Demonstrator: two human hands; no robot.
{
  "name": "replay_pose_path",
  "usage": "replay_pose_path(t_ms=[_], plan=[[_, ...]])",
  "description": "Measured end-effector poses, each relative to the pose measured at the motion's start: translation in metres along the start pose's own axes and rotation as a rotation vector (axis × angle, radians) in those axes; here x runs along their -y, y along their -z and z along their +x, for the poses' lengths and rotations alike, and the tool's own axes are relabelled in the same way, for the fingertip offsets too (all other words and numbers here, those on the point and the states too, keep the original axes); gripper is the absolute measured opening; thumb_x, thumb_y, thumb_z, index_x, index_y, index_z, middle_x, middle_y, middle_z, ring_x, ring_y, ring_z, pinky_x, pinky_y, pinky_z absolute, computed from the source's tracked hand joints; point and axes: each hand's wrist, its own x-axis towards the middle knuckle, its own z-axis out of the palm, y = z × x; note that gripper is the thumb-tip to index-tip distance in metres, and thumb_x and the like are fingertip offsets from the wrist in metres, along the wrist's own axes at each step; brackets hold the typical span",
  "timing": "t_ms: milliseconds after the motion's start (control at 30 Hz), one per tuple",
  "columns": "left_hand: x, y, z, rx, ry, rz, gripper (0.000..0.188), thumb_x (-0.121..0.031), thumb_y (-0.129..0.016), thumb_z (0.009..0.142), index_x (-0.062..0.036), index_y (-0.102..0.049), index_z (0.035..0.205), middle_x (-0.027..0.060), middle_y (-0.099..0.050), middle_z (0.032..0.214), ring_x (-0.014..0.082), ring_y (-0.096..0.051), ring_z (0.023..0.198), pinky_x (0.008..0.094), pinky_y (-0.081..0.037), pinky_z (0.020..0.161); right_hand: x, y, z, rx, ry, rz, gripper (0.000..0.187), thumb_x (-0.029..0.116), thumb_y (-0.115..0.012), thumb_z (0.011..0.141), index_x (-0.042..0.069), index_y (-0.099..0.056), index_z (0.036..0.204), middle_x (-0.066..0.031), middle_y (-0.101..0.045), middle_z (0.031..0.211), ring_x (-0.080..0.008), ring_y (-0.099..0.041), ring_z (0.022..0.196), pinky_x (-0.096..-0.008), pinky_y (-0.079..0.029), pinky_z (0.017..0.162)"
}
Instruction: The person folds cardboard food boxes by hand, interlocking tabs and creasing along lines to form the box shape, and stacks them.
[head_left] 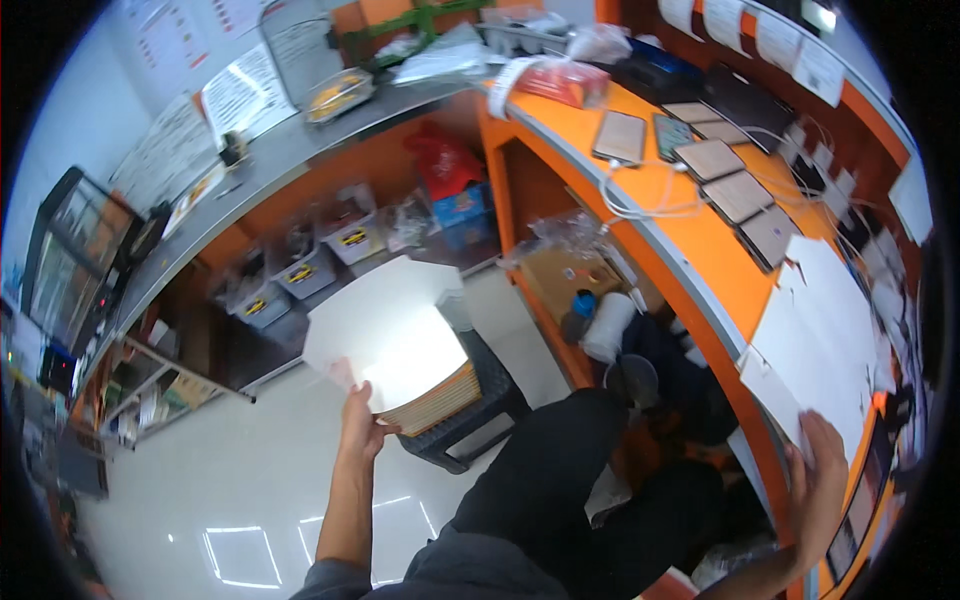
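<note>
A thick stack of tan-edged sheets [432,405] rests on a dark plastic stool [495,385] in front of me, to the left of my knees. On top of it lies a bright white sheet [385,320], its corner pinched between the thumb and fingers of my left hand [366,425]. Over on the orange desk, another white sheet [815,340] with small torn-looking brown marks lies near the front edge. My right hand [822,460] grips its near edge, thumb on the side towards me.
Several phones [738,188] with white cables lie on the orange desk [640,195]. Clear plastic bins [355,232] stand under the grey counter [270,165]. Below the desk are a cardboard box [560,285], a white roll [608,325] and a clear bucket [632,380].
</note>
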Motion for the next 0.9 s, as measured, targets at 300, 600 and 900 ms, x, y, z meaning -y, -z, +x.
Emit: replay_pose_path(t_ms=[300, 600, 900], plan=[[-0.043, 0.013, -0.047, -0.268, 0.101, 0.207, 0.088, -0.045, -0.063, 0.094, -0.0142, -0.016, 0.161, 0.0192, -0.017, 0.164, 0.0458, -0.016, 0.149, 0.0807, -0.022, 0.104, -0.009, 0.009, 0.017, 0.094, 0.2, 0.287, 0.023, 0.005, -0.067, 0.093, 0.003, -0.069, 0.116, -0.0159, -0.069, 0.121, -0.0312, -0.063, 0.115, -0.0402, -0.046, 0.102], [-0.008, -0.011, -0.063, -0.485, -0.665, 0.607, 0.078, -0.025, -0.062, 0.098, -0.0039, -0.02, 0.159, 0.0156, -0.026, 0.162, 0.0329, -0.024, 0.15, 0.0555, -0.02, 0.119, -0.023, 0.014, 0.025, 0.038, 0.075, 0.192, 0.02, 0.016, -0.055, 0.1, 0.001, -0.069, 0.103, -0.0162, -0.067, 0.087, -0.0322, -0.063, 0.083, -0.0383, -0.046, 0.082], [-0.005, -0.171, -0.132, 0.299, -1.05, 0.399, 0.05, -0.004, -0.059, 0.094, 0.0034, -0.044, 0.141, 0.0182, -0.042, 0.147, 0.0298, -0.042, 0.136, 0.0457, -0.032, 0.115, -0.025, 0.038, 0.027, 0.134, 0.169, 0.422, 0.02, 0.016, -0.07, 0.09, 0.0, -0.075, 0.101, -0.0173, -0.075, 0.096, -0.0312, -0.072, 0.087, -0.0373, -0.053, 0.081]])
